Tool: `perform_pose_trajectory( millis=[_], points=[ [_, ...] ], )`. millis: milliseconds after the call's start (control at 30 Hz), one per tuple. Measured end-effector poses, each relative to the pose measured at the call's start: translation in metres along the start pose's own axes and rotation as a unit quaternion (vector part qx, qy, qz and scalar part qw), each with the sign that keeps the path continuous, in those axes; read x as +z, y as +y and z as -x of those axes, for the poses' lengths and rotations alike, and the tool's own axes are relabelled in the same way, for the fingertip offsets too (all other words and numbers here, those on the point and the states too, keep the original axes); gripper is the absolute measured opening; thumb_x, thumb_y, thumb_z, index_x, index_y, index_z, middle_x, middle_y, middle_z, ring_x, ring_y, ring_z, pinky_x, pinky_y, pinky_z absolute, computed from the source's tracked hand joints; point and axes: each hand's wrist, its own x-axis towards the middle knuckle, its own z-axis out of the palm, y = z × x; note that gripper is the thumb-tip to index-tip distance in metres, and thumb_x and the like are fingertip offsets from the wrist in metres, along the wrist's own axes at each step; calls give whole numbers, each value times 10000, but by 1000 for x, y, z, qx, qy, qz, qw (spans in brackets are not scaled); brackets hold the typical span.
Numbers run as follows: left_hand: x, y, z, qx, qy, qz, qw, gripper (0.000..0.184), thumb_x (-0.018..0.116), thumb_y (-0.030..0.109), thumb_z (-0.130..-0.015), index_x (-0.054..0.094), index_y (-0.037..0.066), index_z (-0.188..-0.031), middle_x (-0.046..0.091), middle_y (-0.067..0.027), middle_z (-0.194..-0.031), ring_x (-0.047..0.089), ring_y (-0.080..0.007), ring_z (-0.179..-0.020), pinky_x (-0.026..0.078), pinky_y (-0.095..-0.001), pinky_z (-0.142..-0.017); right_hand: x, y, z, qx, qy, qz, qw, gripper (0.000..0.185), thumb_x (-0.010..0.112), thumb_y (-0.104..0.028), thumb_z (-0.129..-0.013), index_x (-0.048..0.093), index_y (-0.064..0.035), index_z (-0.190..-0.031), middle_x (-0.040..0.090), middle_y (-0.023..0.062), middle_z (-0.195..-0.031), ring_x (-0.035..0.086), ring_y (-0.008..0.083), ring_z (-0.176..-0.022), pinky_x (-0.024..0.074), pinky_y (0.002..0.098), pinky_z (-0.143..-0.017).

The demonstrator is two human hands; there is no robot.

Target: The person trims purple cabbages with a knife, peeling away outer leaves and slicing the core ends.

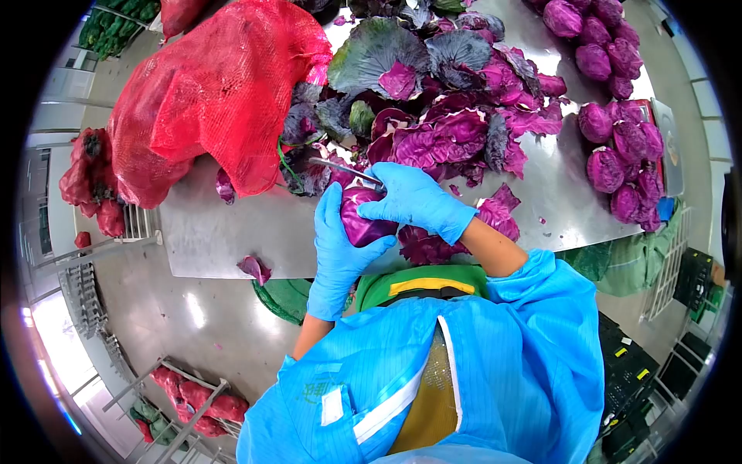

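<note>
Blue-gloved, the left hand (336, 243) cups a purple cabbage head (363, 230) at the centre of the frame, its grip closed around the left and lower sides. The right hand (421, 203) grips a knife (352, 171), thumb against the cabbage. Loose leaves (440, 139) heap on the steel counter (212, 251) at top centre; a red mesh sack (224, 93) slumps upper left.
</note>
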Motion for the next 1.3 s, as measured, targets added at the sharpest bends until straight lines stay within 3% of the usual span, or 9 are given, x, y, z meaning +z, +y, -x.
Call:
perform_pose_trajectory(
  millis=[200, 267, 300, 367, 433, 533, 967, 1167, 1300],
  points=[
    [5, 4, 1, 14, 5, -17, 1000, 1137, 883, 461, -548, 299, 17, -1417, 365, -227, -1405, 405, -393, -1258, 402, -469, -1017, 2, 5, 10, -218, 121, 254, 934, 339, 674, -287, -801, 632, -84, -1070, 567, 79, -726, 606, 267, -665, 494, 401, -549],
    [0, 11, 7, -61, -36, 7, 997, 1120, 882, 448, -550, 312, 28, -1417, 367, -207, -1417, 401, -394, -1260, 398, -472, -1014, -6, 24, 3, -210, 124, 293, 925, 267, 671, -271, -802, 638, -98, -1003, 568, 76, -713, 611, 266, -662, 500, 402, -557],
    [1, 12, 10, 27, 6, -8, 1000, 1130, 884, 424, -554, 299, 42, -1443, 348, -204, -1438, 400, -392, -1264, 402, -468, -1016, -9, 36, 0, -202, 128, 311, 920, 231, 670, -262, -802, 641, -105, -970, 568, 75, -707, 613, 265, -661, 503, 402, -561],
    [-4, 19, 8, 54, 14, -26, 998, 1118, 888, 434, -565, 322, 17, -1434, 398, -208, -1397, 417, -370, -1284, 373, -441, -1065, -16, 47, 2, -90, 176, 116, 973, 257, 715, -291, -796, 660, -84, -938, 644, 113, -818, 651, 267, -753, 535, 353, -644],
    [-5, 25, 9, 13, -3, -5, 1000, 1125, 893, 415, -564, 310, 19, -1442, 388, -210, -1402, 417, -365, -1285, 375, -438, -1064, -31, 8, 12, 22, 71, -17, 997, 414, 744, -373, -791, 658, -44, -1027, 654, 148, -903, 651, 272, -803, 527, 326, -714],
    [-1, 29, 11, -15, -9, 16, 1000, 1159, 902, 394, -555, 279, 25, -1460, 376, -210, -1407, 422, -363, -1281, 378, -436, -1062, -24, -15, 16, 37, -82, 64, 994, 613, 756, -477, -754, 629, -5, -1125, 645, 188, -1003, 642, 293, -891, 503, 364, -799],
    [22, 41, 24, -44, 56, -46, 996, 1159, 918, 335, -527, 291, 43, -1458, 414, -218, -1356, 432, -386, -1230, 380, -466, -1034, -32, -13, 22, 45, -110, 107, 987, 508, 657, -476, -762, 653, 3, -931, 645, 229, -794, 640, 387, -731, 510, 447, -695],
    [26, 42, 25, -32, 84, -24, 996, 1128, 904, 307, -545, 296, 20, -1452, 439, -228, -1322, 427, -395, -1198, 374, -474, -1010, -16, -4, 31, -13, 52, 393, 918, 242, 610, -238, -791, 587, -45, -936, 620, 144, -721, 648, 334, -668, 514, 441, -584],
    [18, 29, 35, -60, 114, 41, 991, 1084, 898, 258, -563, 315, 49, -1454, 422, -183, -1351, 408, -353, -1249, 337, -450, -1076, -43, 28, 32, -49, 136, 290, 946, 138, 597, -205, -792, 602, -69, -819, 645, 142, -781, 654, 328, -691, 524, 447, -604]
  ],
)
